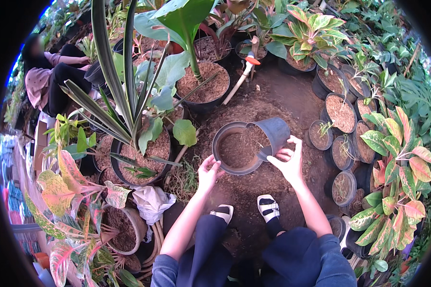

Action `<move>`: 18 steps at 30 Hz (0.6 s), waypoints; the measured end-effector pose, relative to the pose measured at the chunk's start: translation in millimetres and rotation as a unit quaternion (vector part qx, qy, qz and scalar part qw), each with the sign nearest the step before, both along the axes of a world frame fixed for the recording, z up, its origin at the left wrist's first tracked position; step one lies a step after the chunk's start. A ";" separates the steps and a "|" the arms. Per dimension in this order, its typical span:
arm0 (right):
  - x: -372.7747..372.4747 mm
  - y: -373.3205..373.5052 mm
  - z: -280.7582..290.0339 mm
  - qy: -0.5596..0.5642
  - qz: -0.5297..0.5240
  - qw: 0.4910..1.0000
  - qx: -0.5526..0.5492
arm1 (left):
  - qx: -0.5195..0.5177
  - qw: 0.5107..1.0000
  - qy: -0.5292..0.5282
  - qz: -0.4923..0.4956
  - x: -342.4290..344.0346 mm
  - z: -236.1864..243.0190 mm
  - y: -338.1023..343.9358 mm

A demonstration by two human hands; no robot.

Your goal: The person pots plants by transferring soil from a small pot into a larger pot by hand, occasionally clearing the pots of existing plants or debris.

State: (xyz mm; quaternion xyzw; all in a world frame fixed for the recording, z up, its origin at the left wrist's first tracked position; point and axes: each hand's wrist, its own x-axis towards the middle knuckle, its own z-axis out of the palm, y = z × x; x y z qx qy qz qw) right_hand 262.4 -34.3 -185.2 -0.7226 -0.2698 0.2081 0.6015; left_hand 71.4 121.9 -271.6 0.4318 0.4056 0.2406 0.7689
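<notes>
A small dark plant pot [277,134] is tipped on its side, its mouth facing left over a wider black plant pot [217,152]. Brown soil shows inside the wider pot. My right hand [289,160] is closed around the small pot, thumb at its lower rim and fingers along its side. At the lower left rim of the wider pot, my left hand [209,173] has its fingers curled against the edge. How far those fingers reach beneath the rim is hidden.
Several small soil-filled pots [341,113] line the right side. A wooden-handled tool [242,76] lies beyond the pots. Large potted plants [143,160] crowd the left, with a white bag [152,203] beside them. Another person [48,76] sits at the far left.
</notes>
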 end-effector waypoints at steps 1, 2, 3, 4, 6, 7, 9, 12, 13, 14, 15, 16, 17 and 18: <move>-1.9 3.3 0.4 -0.041 0.003 0.999 -0.003 | -0.027 1.000 -0.007 0.004 0.7 0.1 0.0; -3.3 6.5 0.9 -0.081 0.005 0.997 -0.005 | -0.054 0.998 -0.014 0.007 1.3 0.3 0.2; -5.0 8.9 1.0 -0.103 0.010 0.995 -0.013 | -0.062 0.998 -0.022 -0.003 1.2 1.0 0.2; -6.2 11.4 1.2 -0.125 0.015 0.992 -0.020 | -0.076 0.997 -0.027 0.000 1.0 1.9 -0.4; -7.6 16.4 -0.4 -0.157 0.027 0.987 -0.025 | -0.103 0.994 -0.035 0.003 0.8 3.7 -1.8; -7.9 19.0 -1.6 -0.168 0.033 0.985 -0.023 | -0.105 0.994 -0.036 0.003 1.0 4.8 -1.9; -8.5 22.0 -2.0 -0.186 0.051 0.981 -0.030 | -0.109 0.993 -0.039 0.002 1.4 5.9 -1.7; -9.0 24.3 -4.2 -0.237 0.074 0.968 -0.041 | -0.117 0.993 -0.033 0.005 1.7 6.6 -1.6; -7.6 23.9 -6.2 -0.252 0.084 0.963 -0.045 | -0.117 0.992 -0.034 0.006 2.4 7.0 -2.0; -6.6 23.6 -7.2 -0.261 0.090 0.960 -0.051 | -0.118 0.992 -0.035 0.007 2.8 7.4 -2.5; -6.3 24.3 -7.3 -0.270 0.097 0.956 -0.057 | -0.118 0.992 -0.036 0.009 2.9 7.7 -2.9; -6.0 24.8 -7.3 -0.279 0.104 0.953 -0.063 | -0.118 0.992 -0.037 0.008 3.1 7.8 -2.9; -5.6 25.0 -6.9 -0.288 0.112 0.947 -0.083 | -0.118 0.992 -0.037 0.007 3.3 7.9 -2.7; -5.3 25.2 -7.3 -0.298 0.116 0.944 -0.084 | -0.118 0.992 -0.038 0.006 3.5 7.8 -2.7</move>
